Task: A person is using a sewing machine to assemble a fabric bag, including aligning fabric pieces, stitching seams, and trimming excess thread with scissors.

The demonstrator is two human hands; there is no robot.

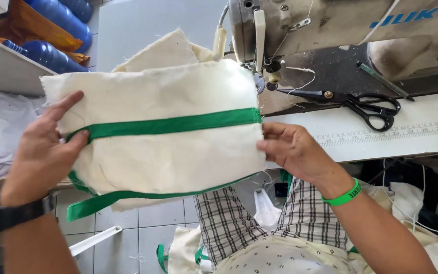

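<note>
I hold a cream cloth bag piece with green straps spread out flat in front of me. My left hand grips its left edge, with the thumb hooked over a green strap. My right hand pinches the right edge just below the green band; a green wristband sits on that wrist. The cloth's far edge lies near the needle area of a white sewing machine.
Black scissors lie on the machine's dark bed, beside a white table with a printed ruler. More cream and green cloth is piled by my lap. Blue bottles sit on a shelf at the upper left.
</note>
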